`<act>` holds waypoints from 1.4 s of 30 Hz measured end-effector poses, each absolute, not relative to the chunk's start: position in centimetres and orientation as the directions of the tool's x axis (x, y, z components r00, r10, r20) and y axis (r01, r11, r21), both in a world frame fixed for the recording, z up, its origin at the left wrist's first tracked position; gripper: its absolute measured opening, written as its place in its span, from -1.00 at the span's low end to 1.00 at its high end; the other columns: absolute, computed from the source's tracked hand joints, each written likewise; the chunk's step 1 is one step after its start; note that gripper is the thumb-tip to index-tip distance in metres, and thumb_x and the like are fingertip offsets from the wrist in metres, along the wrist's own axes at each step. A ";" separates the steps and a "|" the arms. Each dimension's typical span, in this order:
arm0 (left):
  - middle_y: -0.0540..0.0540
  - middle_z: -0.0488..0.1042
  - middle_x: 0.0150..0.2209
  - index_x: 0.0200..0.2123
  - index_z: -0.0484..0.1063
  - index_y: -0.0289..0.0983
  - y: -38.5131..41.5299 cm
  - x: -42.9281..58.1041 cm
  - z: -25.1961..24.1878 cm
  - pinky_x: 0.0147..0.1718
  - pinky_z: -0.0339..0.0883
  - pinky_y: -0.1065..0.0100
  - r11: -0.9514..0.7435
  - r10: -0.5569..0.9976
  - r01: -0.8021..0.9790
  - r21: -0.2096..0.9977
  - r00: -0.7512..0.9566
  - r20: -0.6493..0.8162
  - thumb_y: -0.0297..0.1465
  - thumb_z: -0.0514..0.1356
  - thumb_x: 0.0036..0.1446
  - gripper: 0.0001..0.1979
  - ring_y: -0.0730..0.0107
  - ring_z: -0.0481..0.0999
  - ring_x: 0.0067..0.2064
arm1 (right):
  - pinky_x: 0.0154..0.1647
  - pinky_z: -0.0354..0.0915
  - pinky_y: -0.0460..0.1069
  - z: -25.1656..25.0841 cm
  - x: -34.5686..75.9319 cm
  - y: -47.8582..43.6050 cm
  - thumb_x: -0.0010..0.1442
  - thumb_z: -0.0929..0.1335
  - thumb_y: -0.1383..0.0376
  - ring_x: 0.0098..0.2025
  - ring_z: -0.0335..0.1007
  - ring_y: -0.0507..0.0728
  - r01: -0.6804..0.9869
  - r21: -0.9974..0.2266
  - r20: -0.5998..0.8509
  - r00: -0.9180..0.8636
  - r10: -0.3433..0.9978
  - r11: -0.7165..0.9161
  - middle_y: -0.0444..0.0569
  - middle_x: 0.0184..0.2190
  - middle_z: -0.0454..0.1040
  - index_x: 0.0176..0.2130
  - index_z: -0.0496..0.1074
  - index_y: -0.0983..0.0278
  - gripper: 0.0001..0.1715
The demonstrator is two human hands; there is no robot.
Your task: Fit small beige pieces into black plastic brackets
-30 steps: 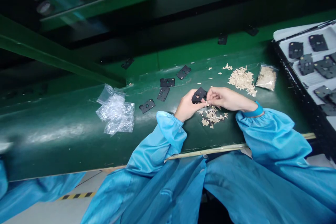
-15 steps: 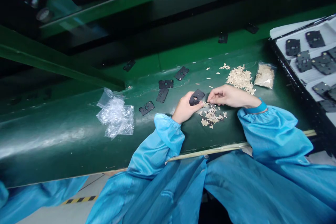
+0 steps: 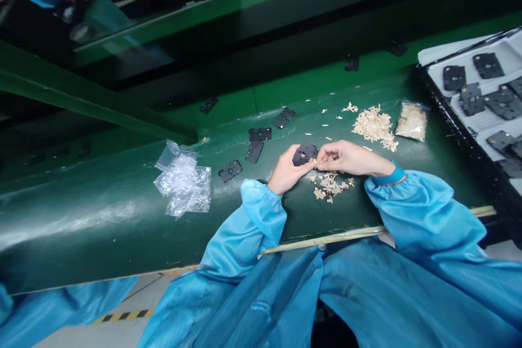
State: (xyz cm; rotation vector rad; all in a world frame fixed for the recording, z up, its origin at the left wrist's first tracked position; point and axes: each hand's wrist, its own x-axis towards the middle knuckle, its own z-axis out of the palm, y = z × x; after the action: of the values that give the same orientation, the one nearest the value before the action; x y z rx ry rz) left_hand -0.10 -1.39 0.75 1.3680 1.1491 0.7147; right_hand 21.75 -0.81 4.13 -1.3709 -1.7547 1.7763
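The black plate (image 3: pixel 304 153) was above the desk (image 3: pixel 236 228), tilted between the two hands, its broad face turned up. It lay in the left hand (image 3: pixel 283 169), whose fingers (image 3: pixel 306 167) were bent about its left and near edges with the thumb along the near side; the grip took only the margin, perhaps to leave the face and right end bare for the other hand. The right hand (image 3: pixel 342 156) came in from the other side, its fingers drawn together in a tight pinch right at the plate's near right corner. A pale piece (image 3: pixel 316 162) showed at their tips and seemed to be what they had hold of, though it was too small to make out clearly.

Just below the hands, on the near side, was a loose scatter of pale pieces (image 3: pixel 331 187), probably kept there for a short reach. Farther off to the right stood a larger pale heap (image 3: pixel 373 124), and just beside it a filled bag (image 3: pixel 411 121), likely a reserve. To the left of the hands lay spare black plates (image 3: pixel 260 134), spread apart in easy reach, then a pile of clear bags (image 3: pixel 183 182). At the far right a white-lined tray (image 3: pixel 438 55) bore more such plates, well apart from the left hand
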 end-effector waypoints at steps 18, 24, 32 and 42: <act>-0.03 0.56 -0.28 -0.05 0.45 -0.28 -1.1 -0.2 0.5 -0.13 0.42 0.33 0.105 0.971 0.135 0.985 0.198 -0.131 -0.19 0.44 0.04 -0.53 0.41 0.52 -0.26 | -0.45 0.15 -0.05 4.1 22.0 -0.9 0.08 0.52 0.03 -0.50 0.27 0.02 0.411 -0.902 -0.347 -0.503 0.791 -0.134 -0.15 -0.53 0.47 -0.34 0.59 0.24 -0.67; -0.05 0.57 -0.24 -0.11 0.45 -0.28 -1.1 -0.2 0.4 -0.13 0.40 0.33 0.105 0.980 0.126 0.986 0.156 -0.124 -0.19 0.44 0.05 -0.58 0.39 0.53 -0.22 | -0.42 0.22 -0.04 2.8 19.1 -1.6 0.07 0.53 0.00 -0.46 0.28 0.02 0.139 -0.973 -0.219 -0.276 0.936 -0.186 -0.14 -0.49 0.45 -0.30 0.50 0.28 -0.58; -0.16 0.60 -0.18 -0.12 0.40 -0.26 -0.9 -0.2 0.2 -0.43 0.35 0.40 0.273 0.944 -0.121 0.954 0.223 -0.242 -0.02 0.29 0.19 -0.56 0.44 0.51 -0.35 | -0.43 0.24 -0.03 2.4 18.0 -1.9 0.09 0.47 0.16 -0.48 0.29 0.01 0.086 -0.982 -0.179 -0.101 0.979 -0.170 -0.09 -0.43 0.52 -0.33 0.51 0.28 -0.77; -0.28 0.62 -0.09 -0.05 0.47 -0.32 -0.8 -0.1 0.7 -0.28 0.48 0.29 0.351 0.930 -0.282 0.893 0.219 -0.297 0.02 0.19 0.26 -0.50 0.34 0.59 -0.26 | -0.41 0.26 -0.02 1.9 18.2 -1.6 -0.01 0.42 0.29 -0.48 0.31 0.03 0.104 -0.977 -0.192 -0.064 0.979 -0.185 -0.10 -0.46 0.52 -0.38 0.49 0.27 -0.89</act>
State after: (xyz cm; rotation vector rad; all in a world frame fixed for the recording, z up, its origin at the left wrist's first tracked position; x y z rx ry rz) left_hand -0.14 -0.84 0.73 0.8126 0.9960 0.9801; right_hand 18.24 -1.59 1.93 -1.3879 -1.2416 1.3575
